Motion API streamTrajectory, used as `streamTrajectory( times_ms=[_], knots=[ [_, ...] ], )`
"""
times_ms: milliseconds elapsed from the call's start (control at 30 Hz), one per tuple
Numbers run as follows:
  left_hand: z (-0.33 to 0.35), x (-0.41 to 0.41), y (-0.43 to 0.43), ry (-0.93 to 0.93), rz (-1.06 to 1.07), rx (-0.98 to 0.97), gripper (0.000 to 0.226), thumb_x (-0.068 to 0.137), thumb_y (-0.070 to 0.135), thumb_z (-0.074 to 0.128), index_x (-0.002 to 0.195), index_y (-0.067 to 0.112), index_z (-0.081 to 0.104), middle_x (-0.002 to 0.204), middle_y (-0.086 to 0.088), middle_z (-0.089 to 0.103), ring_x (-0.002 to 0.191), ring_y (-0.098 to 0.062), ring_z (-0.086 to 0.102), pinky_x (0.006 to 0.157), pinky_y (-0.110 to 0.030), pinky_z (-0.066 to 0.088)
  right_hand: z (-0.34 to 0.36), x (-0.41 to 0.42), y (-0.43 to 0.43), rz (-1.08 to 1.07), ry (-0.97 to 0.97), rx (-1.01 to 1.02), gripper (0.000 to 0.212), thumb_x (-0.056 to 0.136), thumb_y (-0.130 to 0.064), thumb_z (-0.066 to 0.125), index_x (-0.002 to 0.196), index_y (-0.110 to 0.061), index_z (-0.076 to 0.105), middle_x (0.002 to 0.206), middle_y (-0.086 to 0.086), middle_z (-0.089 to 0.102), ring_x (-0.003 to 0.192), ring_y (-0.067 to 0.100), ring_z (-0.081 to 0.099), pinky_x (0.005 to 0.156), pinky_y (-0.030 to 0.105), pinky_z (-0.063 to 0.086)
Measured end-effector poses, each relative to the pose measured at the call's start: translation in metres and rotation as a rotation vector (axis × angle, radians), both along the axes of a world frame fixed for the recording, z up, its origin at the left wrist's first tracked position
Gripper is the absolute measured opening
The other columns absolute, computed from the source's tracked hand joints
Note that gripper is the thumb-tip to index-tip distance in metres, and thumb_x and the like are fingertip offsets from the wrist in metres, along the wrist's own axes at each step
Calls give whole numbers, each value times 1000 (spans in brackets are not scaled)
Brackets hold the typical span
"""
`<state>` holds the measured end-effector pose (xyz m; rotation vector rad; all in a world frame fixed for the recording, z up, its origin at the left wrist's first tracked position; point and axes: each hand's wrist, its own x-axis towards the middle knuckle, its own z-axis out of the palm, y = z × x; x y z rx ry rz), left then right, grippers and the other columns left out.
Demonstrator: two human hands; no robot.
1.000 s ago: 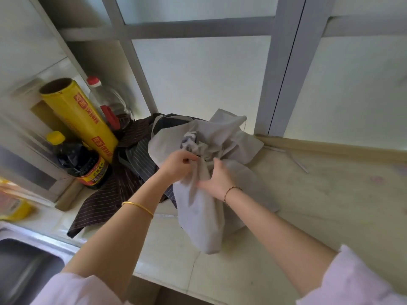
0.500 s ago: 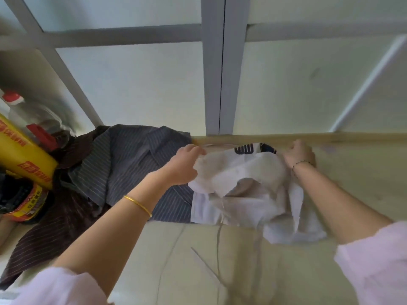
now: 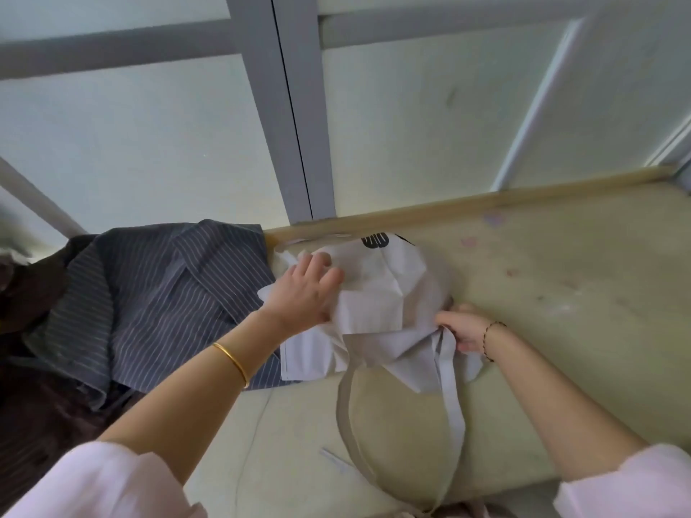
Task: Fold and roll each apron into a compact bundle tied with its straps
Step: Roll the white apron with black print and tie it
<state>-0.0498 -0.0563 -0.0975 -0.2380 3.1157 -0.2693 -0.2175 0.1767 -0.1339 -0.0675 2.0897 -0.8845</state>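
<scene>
The white apron [image 3: 377, 293] is thin matt cloth, sharply creased, and its straps [image 3: 450, 398] are flat bands of the same cloth. The grey apron [image 3: 168, 293] is matt pinstriped fabric. The counter [image 3: 561, 293] looks smooth, pale and faintly stained. The bangle [image 3: 233, 362] is glossy gold-coloured metal. The window frame [image 3: 299, 125] is matt grey, and its panes [image 3: 149, 143] are frosted.

Pale pink left sleeve [image 3: 104, 484], right sleeve [image 3: 628, 480] same — gold bangle [image 3: 232, 358] on left wrist, thin dark bracelet [image 3: 488, 340] on right.
</scene>
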Motion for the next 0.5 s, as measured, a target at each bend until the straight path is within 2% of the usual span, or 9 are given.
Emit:
streamTrajectory(
  times_ms=[100,167,200,267,300,367,433,467,500],
  knots=[
    [-3,-4,5,196,16,11,55,59,20,81,102,15,47,105,-12,54,84,-31,54,70,-40,50,-1,-1,3,-77,-99,-85,16,81,-17,70,74,-6,60,63,11,58,57,23,56,59,30,47],
    [-1,-5,7,324,-18,42,32,67,9,74,94,13,56,101,-10,57,84,-31,55,72,-40,47,6,-3,4,-53,-74,-117,15,83,-12,67,72,-4,58,62,12,58,57,25,56,64,36,52],
    [3,-6,8,365,-26,113,22,72,8,68,92,12,59,100,-8,60,85,-31,57,74,-39,45,13,-5,4,-2,28,-94,16,84,-11,64,71,-5,57,62,10,56,56,24,54,62,34,52],
    [13,-11,13,368,63,384,15,84,8,55,97,11,59,96,-5,64,89,-30,59,79,-35,41,36,-9,6,114,268,-4,17,84,-13,60,70,-7,53,61,7,51,51,20,48,48,22,40],
    [20,-13,17,362,149,565,17,88,7,49,103,11,57,94,-5,64,87,-29,59,78,-35,42,49,-12,7,143,262,-27,20,84,-14,57,66,-8,52,60,7,50,47,18,46,41,18,33],
    [35,-21,24,350,363,914,22,92,6,43,111,11,52,88,-5,62,83,-26,58,74,-36,46,79,-12,9,167,-43,-176,34,85,-16,53,51,-12,49,59,8,52,33,12,38,33,14,23],
    [45,-25,19,248,601,1362,23,96,6,41,114,5,55,89,-4,62,84,-23,59,74,-34,50,106,-8,3,133,-400,-531,34,78,-26,57,46,-13,57,60,9,61,25,6,35,27,13,24],
    [48,-25,14,105,725,1630,24,97,8,40,111,1,58,90,-8,64,84,-25,61,76,-35,52,117,-9,-5,67,-514,-779,28,73,-31,59,55,-12,66,68,10,68,27,3,41,28,11,28],
    [50,-23,10,-80,847,1810,29,99,12,38,102,-3,62,90,-14,66,82,-27,63,77,-37,53,124,-12,-17,-32,-599,-1033,28,75,-33,58,73,-9,72,83,10,72,40,2,53,34,10,37]
  ],
)
